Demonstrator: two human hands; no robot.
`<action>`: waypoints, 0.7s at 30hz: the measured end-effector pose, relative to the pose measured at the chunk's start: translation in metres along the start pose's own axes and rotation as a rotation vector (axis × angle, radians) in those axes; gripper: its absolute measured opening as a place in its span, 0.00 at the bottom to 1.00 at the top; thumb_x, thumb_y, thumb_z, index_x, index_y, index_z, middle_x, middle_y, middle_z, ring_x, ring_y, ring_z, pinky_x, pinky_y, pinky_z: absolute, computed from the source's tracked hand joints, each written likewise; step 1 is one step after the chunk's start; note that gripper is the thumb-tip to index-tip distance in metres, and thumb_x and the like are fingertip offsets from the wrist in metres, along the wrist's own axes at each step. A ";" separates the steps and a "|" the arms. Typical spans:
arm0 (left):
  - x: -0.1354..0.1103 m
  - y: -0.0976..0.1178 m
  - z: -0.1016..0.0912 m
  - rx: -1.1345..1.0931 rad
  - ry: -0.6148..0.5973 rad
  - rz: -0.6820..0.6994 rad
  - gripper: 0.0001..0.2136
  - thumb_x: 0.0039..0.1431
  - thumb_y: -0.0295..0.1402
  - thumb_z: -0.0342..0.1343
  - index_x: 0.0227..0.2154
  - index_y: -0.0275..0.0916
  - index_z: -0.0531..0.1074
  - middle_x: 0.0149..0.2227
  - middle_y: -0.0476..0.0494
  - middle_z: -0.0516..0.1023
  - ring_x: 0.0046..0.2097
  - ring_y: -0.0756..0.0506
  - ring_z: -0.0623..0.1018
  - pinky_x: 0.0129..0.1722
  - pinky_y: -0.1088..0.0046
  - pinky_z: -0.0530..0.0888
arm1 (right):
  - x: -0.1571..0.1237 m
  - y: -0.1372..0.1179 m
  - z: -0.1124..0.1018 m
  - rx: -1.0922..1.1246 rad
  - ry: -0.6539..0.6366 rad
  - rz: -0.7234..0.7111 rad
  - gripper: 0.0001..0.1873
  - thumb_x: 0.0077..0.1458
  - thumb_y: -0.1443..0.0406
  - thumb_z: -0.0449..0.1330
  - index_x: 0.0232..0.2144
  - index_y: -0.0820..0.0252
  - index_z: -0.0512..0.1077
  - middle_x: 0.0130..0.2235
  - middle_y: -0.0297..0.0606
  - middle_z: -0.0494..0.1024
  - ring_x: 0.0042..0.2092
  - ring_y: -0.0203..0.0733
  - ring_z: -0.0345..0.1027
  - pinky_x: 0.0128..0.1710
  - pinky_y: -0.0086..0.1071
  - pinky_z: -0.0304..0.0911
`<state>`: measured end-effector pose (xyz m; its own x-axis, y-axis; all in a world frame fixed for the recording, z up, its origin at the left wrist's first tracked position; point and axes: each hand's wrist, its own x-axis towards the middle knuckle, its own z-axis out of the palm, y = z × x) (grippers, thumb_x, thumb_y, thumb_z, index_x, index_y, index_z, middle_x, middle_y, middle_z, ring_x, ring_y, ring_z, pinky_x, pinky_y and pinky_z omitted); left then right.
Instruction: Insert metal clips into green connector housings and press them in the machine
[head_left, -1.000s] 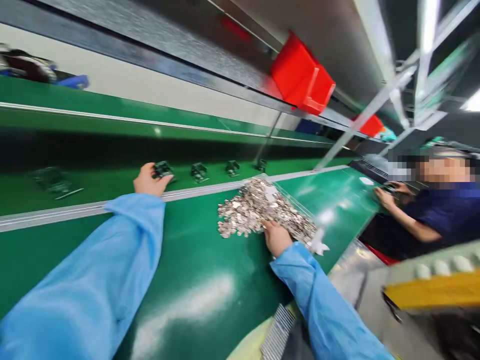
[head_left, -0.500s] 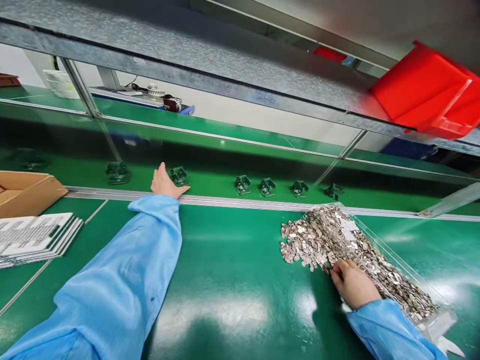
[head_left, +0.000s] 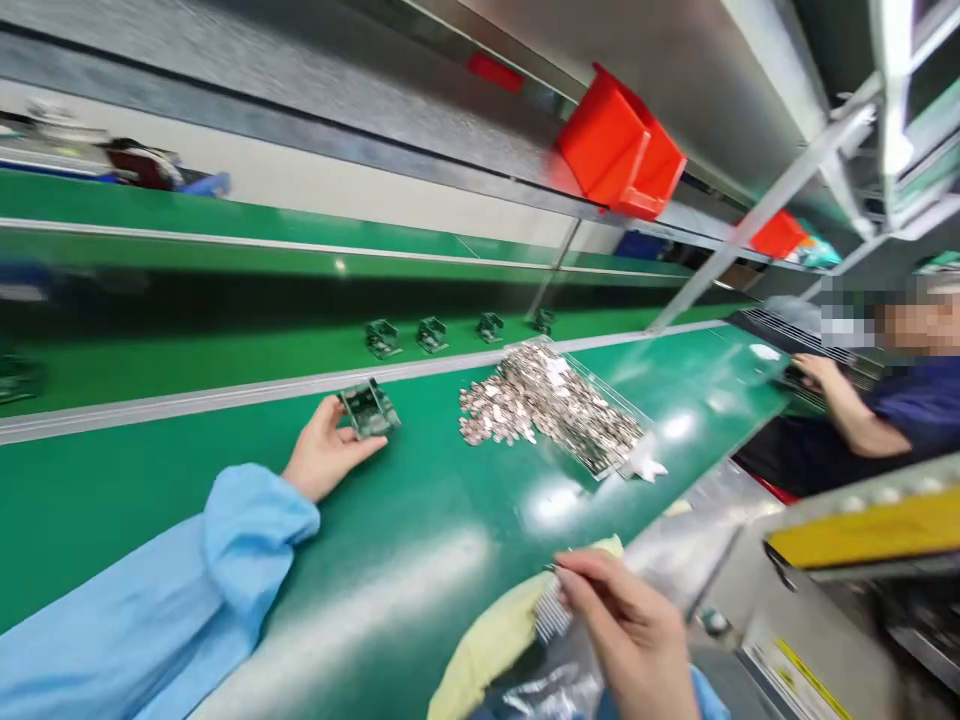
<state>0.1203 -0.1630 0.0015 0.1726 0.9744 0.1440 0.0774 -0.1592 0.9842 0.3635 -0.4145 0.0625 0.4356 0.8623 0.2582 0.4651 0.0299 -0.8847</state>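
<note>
Grasping a circuit-board assembly (head_left: 373, 411), our left hand (head_left: 324, 455) slants it down-right, long axis unclear. Our right hand (head_left: 630, 620) pinches a tiny piece (head_left: 553, 567).

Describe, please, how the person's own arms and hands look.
The left sleeve is light blue, loose and creased, without visible markings. Only a small piece of the right sleeve shows, also blue. The left hand and right hand wear no gloves.
</note>
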 end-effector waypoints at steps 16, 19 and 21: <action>-0.168 0.024 0.090 -0.602 -0.603 -0.257 0.25 0.51 0.29 0.64 0.50 0.48 0.61 0.46 0.43 0.76 0.42 0.46 0.80 0.41 0.73 0.78 | -0.039 -0.001 0.055 0.226 0.141 0.292 0.12 0.46 0.68 0.63 0.35 0.59 0.69 0.28 0.33 0.77 0.23 0.33 0.60 0.23 0.27 0.55; -0.168 0.024 0.089 -0.606 -0.646 -0.259 0.23 0.54 0.30 0.62 0.51 0.48 0.60 0.48 0.42 0.75 0.45 0.44 0.79 0.43 0.71 0.78 | -0.038 -0.002 0.059 0.216 0.154 0.312 0.13 0.45 0.67 0.64 0.35 0.59 0.67 0.26 0.31 0.76 0.22 0.33 0.59 0.21 0.27 0.53; -0.167 0.023 0.088 -0.590 -0.656 -0.251 0.22 0.55 0.32 0.61 0.51 0.48 0.60 0.48 0.41 0.75 0.45 0.44 0.79 0.43 0.71 0.78 | -0.037 -0.002 0.061 0.209 0.157 0.312 0.13 0.45 0.66 0.64 0.35 0.58 0.67 0.25 0.31 0.76 0.22 0.34 0.60 0.22 0.27 0.53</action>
<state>0.1796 -0.3437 -0.0092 0.7555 0.6551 0.0088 -0.2949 0.3281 0.8974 0.2990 -0.4157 0.0314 0.6506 0.7594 0.0068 0.1323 -0.1044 -0.9857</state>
